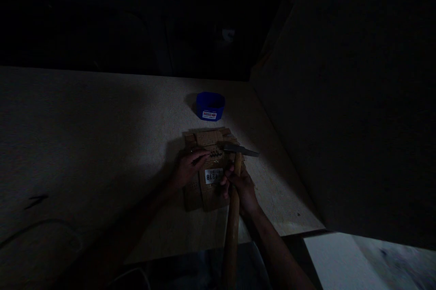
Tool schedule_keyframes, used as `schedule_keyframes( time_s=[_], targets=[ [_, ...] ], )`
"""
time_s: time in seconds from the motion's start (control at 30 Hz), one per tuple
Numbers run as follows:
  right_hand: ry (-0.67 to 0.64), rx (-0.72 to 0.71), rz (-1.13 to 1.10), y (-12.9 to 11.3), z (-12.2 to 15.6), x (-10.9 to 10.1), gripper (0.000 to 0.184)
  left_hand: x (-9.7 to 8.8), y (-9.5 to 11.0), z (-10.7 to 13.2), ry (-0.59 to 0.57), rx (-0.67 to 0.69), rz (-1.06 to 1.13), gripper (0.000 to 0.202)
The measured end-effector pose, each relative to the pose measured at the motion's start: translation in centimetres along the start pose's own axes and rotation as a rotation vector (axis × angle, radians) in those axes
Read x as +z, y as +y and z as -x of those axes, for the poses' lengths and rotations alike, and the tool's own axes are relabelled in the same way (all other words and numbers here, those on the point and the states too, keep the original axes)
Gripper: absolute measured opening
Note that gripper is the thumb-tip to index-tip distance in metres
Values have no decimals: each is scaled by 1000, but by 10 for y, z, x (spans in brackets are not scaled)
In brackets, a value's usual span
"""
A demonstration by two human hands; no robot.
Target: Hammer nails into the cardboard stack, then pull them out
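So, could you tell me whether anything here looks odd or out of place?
Only mildly: the right hand grips the hammer close to its head, most of the handle trailing back. The label on the wooden block reads upside down. Nothing looks spilled or broken in this dim light.

Wooden-handled hammer (233,222), head over a labelled wooden block (207,194) lying flat.

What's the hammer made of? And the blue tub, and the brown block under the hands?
The hammer has a dull grey head, likely metal, and a pale matte handle, probably bare wood. The blue tub looks like smooth plastic: even colour, printed label. The brown block seems raw wood, tan and matte, or maybe cardboard.
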State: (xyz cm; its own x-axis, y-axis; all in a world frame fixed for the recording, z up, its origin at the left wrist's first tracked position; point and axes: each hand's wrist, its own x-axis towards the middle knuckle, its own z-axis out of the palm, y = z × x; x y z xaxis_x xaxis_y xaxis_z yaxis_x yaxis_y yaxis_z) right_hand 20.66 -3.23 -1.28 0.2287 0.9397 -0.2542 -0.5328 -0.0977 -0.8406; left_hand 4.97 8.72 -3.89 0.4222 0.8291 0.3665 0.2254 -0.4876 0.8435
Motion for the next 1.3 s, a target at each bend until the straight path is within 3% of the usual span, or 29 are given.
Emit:
schedule_keyframes(
  time_s=[0.27, 0.47, 0.73, 0.87, 1.07, 1.2, 1.3],
  targets=[
    [5, 6, 25, -2, 1, 3, 37, 0, -2, -1, -20, 149, -1, 17],
    [5, 4, 22, -2, 1, 3, 38, 1, -3, 0, -35, 175, -20, 18],
    [3, -8, 23, 0, 1, 2, 37, 3, -6, 2, -46, 54, -19, 18],
    [-3, -1, 24, 0, 1, 1, 38, 4, -4, 3, -18, -32, 53, 30],
    [-23, -22, 81, 4, 1, 1, 40, 8, -4, 3, 11, -46, 97, 39],
    [-41, -11, 231, -5, 6, 3, 42, 8, -6, 2, 21, -61, 67, 37],
    [-86, -60, 415, -26, 19, 4, 43, 7, -5, 2, 23, -71, 58, 37]
  ],
)
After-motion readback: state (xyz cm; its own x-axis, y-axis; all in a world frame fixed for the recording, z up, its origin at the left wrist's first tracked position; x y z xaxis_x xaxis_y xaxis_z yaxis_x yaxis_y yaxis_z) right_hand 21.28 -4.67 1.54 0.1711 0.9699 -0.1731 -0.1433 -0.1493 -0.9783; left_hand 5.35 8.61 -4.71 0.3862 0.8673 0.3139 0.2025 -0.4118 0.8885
